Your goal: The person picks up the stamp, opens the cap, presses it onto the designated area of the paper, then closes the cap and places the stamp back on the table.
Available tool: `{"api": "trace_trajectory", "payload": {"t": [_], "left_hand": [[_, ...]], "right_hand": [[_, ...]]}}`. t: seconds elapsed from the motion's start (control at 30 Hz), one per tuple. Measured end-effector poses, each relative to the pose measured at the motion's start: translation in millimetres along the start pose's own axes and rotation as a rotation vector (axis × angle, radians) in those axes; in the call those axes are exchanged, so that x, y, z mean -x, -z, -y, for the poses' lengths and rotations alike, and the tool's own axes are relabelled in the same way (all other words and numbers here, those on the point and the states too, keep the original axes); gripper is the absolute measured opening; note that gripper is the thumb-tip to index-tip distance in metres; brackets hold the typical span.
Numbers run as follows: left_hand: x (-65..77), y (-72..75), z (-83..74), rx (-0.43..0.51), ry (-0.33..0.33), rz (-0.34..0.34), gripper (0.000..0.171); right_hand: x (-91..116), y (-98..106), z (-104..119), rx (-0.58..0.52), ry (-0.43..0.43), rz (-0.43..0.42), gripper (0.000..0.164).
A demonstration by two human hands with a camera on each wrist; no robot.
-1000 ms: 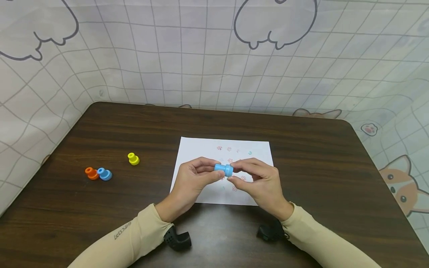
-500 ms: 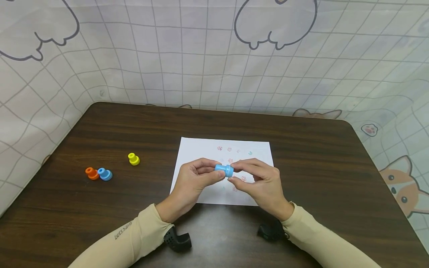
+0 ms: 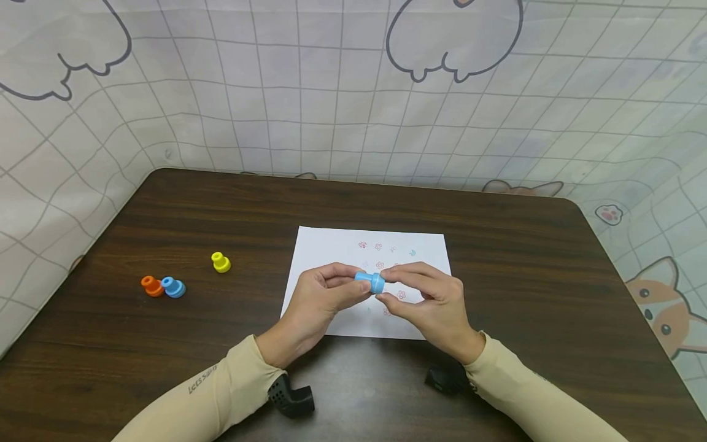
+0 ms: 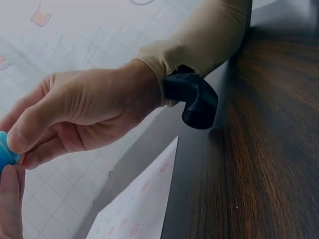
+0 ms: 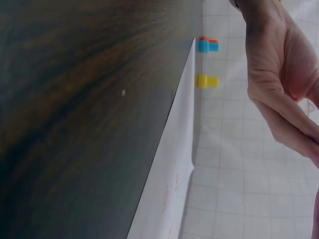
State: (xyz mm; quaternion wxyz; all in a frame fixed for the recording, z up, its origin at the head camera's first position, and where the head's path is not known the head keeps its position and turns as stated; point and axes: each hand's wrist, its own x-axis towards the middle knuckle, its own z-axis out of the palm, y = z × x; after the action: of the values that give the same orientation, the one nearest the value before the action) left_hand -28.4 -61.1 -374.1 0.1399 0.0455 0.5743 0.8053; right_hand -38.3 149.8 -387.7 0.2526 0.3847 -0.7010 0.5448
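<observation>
Both hands meet over a sheet of white paper (image 3: 315,245) and hold a small light-blue toy stamp (image 3: 369,282) lying sideways in the air. My left hand (image 3: 315,301) pinches its narrow handle between thumb and fingers. At the wider end, the thumb and fingertips of my right hand (image 3: 436,301) grip the stamp's edge from above and below. The left wrist view shows part of the blue stamp (image 4: 6,152) at its left border, between the fingers of the two hands. Small red and teal flower-like prints mark the paper.
On the left of the dark wooden table (image 3: 248,209) stand an orange stamp (image 3: 151,286) and a second blue stamp (image 3: 173,287) side by side. A yellow stamp (image 3: 221,263) is nearer the paper. A grid-patterned cloth (image 3: 309,92) hangs behind and around the table.
</observation>
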Motion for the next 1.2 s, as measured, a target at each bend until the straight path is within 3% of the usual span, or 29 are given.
{"api": "trace_trajectory", "payload": {"t": [0.3,0.47,0.8,1.0,1.2], "left_hand": [[-1.0,1.5,0.3,0.029,0.011,0.009,0.018],[-1.4,1.9,-0.3,0.030,0.005,0.003,0.020],[-0.4,0.0,-2.2,-0.013,-0.014,-0.019,0.026],[0.0,-0.3,-1.5,-0.019,-0.022,-0.008,0.029],[0.0,0.6,-0.7,-0.028,-0.022,-0.009,0.030]], "right_hand": [[-1.9,0.6,-2.5,0.051,0.052,-0.010,0.032],[-1.7,0.0,-2.7,0.037,0.040,-0.011,0.038],[-1.6,1.5,-1.3,-0.155,-0.070,0.011,0.052],[-2.3,2.9,1.9,-0.164,-0.173,0.029,0.047],[-3.0,2.2,2.6,-0.202,-0.176,0.025,0.045]]}}
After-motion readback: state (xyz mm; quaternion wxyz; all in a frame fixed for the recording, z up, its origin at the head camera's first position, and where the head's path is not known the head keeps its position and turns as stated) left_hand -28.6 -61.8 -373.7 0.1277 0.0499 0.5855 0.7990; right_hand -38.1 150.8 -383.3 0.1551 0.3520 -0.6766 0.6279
